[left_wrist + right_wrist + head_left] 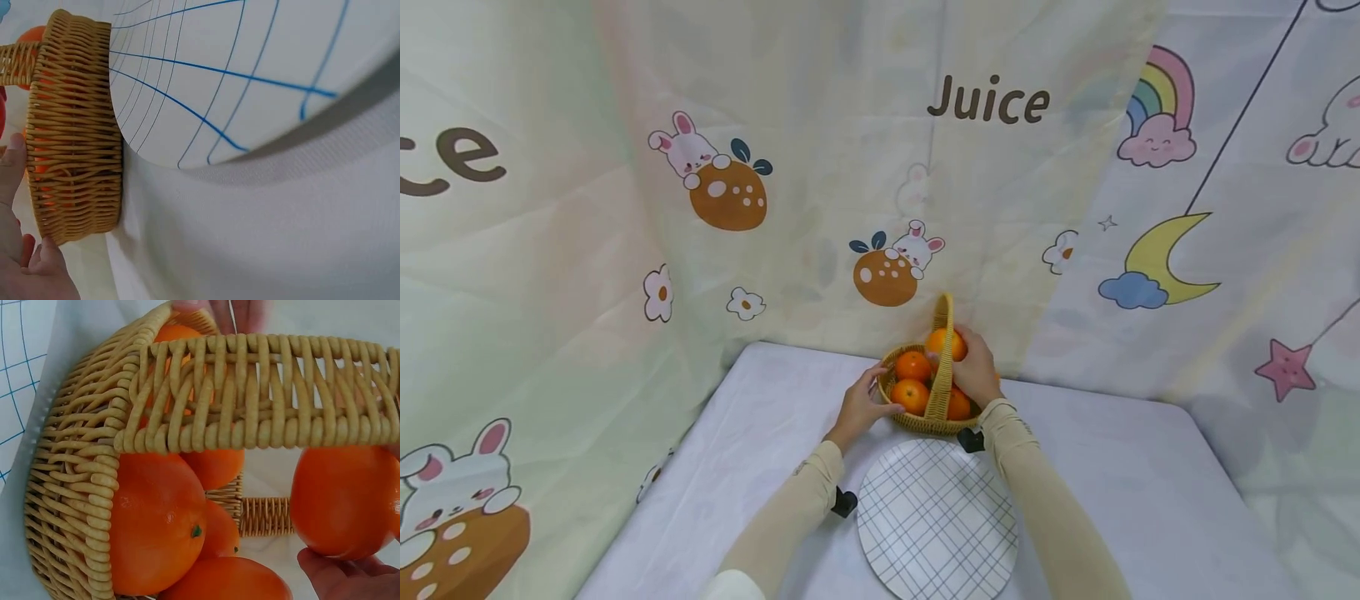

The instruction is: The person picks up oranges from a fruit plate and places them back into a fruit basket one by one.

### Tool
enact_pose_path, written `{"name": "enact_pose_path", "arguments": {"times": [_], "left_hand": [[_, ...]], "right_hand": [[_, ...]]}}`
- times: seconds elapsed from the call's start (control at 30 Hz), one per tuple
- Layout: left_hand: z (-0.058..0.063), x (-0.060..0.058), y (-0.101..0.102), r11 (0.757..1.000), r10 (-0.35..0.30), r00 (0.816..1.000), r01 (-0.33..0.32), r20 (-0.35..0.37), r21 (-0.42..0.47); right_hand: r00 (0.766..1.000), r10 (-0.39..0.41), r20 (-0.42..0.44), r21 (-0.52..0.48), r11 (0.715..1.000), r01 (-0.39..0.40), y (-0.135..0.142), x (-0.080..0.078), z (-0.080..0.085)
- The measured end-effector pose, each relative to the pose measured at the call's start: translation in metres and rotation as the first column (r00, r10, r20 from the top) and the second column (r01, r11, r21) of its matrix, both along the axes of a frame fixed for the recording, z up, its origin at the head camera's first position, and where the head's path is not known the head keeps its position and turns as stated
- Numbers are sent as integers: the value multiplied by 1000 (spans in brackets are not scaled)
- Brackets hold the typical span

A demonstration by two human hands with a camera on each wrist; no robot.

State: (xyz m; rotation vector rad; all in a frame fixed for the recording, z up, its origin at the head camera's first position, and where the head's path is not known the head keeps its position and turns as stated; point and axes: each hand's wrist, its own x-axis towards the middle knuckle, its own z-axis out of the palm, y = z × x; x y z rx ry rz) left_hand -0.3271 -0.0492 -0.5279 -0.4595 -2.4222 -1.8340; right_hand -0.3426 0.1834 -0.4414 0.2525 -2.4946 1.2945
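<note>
A woven wicker basket (925, 426) with a tall arched handle (942, 367) stands at the far side of the table and contains several oranges (911, 396). My left hand (859, 407) holds the basket's left side, with its thumb (11, 165) at the rim and other fingers against the outer weave. On the right, my right hand (976, 368) grips an orange (340, 503) beside the handle, raised over the other fruit in the basket. Part of that orange is hidden behind the handle in the right wrist view.
A round white plate (936, 517) with a blue grid pattern lies between the forearms, just in front of the basket. White cloth covers the table (1097, 467). A printed curtain (820, 167) hangs right behind the table's back edge.
</note>
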Motion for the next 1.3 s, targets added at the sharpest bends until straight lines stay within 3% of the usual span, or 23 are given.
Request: {"name": "enact_pose_path", "arguments": {"times": [0.2, 0.4, 0.77, 1.1, 1.3], "left_hand": [[5, 1, 4, 999, -27, 999, 28, -46, 17], [3, -2, 4, 999, -27, 999, 28, -35, 41], [-2, -3, 6, 999, -23, 999, 24, -30, 27], [-1, -2, 6, 998, -36, 999, 36, -14, 51], [-3, -3, 4, 998, -34, 999, 35, -17, 43]], "right_hand": [[998, 60, -22, -16, 998, -60, -3, -2, -2], [992, 93, -84, 23, 996, -92, -6, -6, -8], [994, 104, 36, 30, 994, -105, -7, -6, -12], [995, 100, -1, 176, 980, -98, -9, -5, -11], [993, 120, -12, 163, 980, -116, -9, -6, -10]]}}
